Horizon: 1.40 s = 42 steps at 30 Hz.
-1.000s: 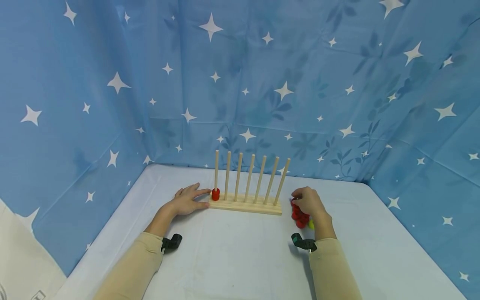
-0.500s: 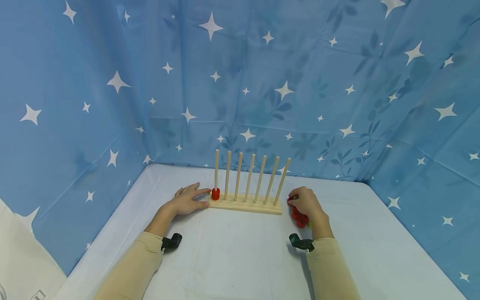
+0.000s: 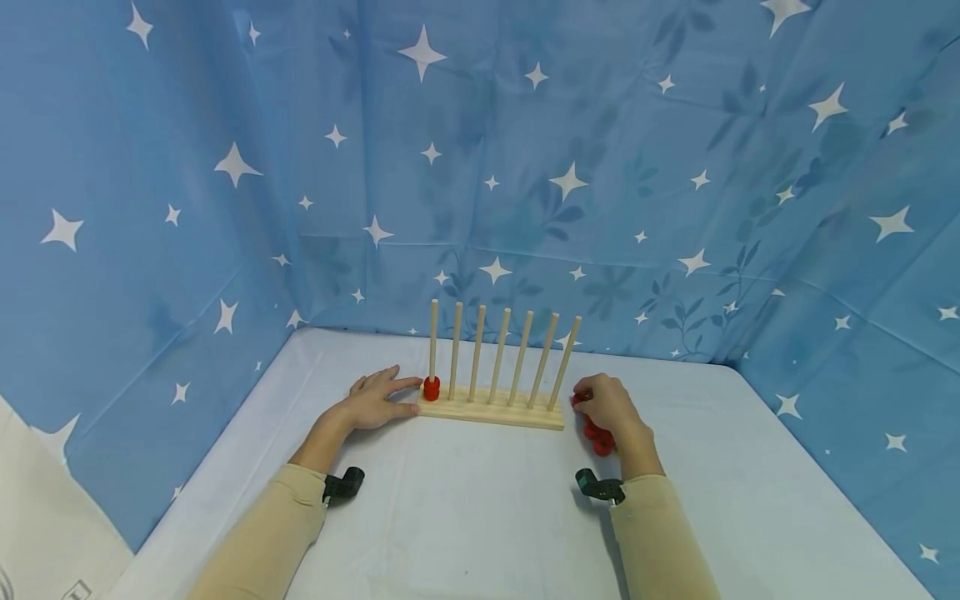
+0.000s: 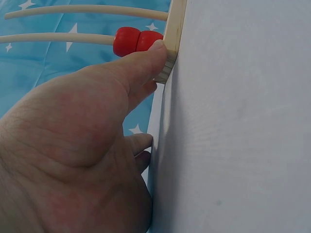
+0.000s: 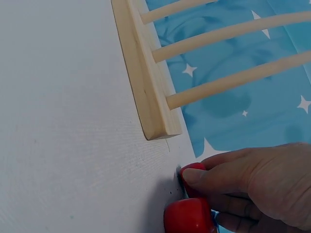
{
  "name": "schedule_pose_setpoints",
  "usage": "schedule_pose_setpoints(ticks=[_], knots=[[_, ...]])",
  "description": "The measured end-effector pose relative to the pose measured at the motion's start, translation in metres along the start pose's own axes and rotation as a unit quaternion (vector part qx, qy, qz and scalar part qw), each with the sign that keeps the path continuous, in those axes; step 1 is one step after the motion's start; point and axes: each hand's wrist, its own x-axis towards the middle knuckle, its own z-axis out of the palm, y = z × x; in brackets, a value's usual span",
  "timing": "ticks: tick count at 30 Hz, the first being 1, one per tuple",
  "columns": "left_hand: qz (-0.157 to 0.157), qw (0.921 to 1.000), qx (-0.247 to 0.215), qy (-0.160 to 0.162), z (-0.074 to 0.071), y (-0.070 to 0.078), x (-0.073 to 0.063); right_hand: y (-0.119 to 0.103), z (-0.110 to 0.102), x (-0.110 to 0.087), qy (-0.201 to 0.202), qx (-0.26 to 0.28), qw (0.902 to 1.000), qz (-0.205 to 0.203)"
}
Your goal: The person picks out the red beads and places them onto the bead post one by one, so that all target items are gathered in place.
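A wooden peg stand [image 3: 487, 412] with several upright pegs rests on the white table. Two red beads [image 4: 138, 40] sit at the foot of its leftmost peg. At the stand's left end, my left hand [image 3: 372, 406] holds the base corner between thumb and index finger, the other fingers spread toward the table. My right hand [image 3: 609, 404], just right of the stand, pinches a red bead [image 5: 193, 166] between thumb and fingertips, close over the table. Below it lies another red bead [image 5: 187, 216]. The right hand partly hides the pile of loose red beads [image 3: 602, 442].
A blue curtain [image 3: 480, 167] with white stars hangs behind and along the sides of the table [image 3: 465, 500]. Dark wrist cameras are strapped at both sleeves. The bare pegs [image 5: 233, 80] stand tall close to the left of my right hand.
My right hand has shifted slightly left, toward the stand, with its fingers at the red beads, and covers the yellow-green bead seen earlier. The left hand and the stand have stayed in place.
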Motion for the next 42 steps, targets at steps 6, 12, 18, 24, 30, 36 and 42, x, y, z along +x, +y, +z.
schedule_pose_setpoints(ticks=[6, 12, 18, 24, 30, 36, 42], knots=[[0.002, 1.0, 0.008, -0.005, -0.003, 0.005, -0.003, -0.002, 0.001, 0.001, 0.005, -0.005, 1.0, -0.004], [-0.005, 0.9999, 0.009, -0.009, -0.005, 0.005, -0.001, -0.005, -0.002, 0.0, 0.031, 0.004, 0.9995, -0.009], [-0.004, 0.9999, 0.01, -0.005, -0.004, 0.004, -0.001, -0.008, -0.004, 0.0, 0.051, 0.007, 0.9986, -0.014], [-0.006, 0.9999, 0.012, -0.008, -0.004, 0.004, -0.001, -0.01, -0.008, -0.001, 0.083, 0.01, 0.9958, -0.038], [-0.007, 0.9998, 0.015, -0.006, -0.004, 0.004, -0.001, -0.015, -0.014, -0.002, 0.128, 0.041, 0.9891, -0.06], [-0.003, 0.9999, 0.015, -0.006, -0.005, 0.005, -0.002, -0.02, -0.019, -0.003, 0.159, 0.081, 0.9811, -0.075], [-0.003, 0.9999, 0.016, -0.006, -0.004, 0.006, -0.002, -0.028, -0.027, -0.005, 0.196, 0.112, 0.9707, -0.083]])
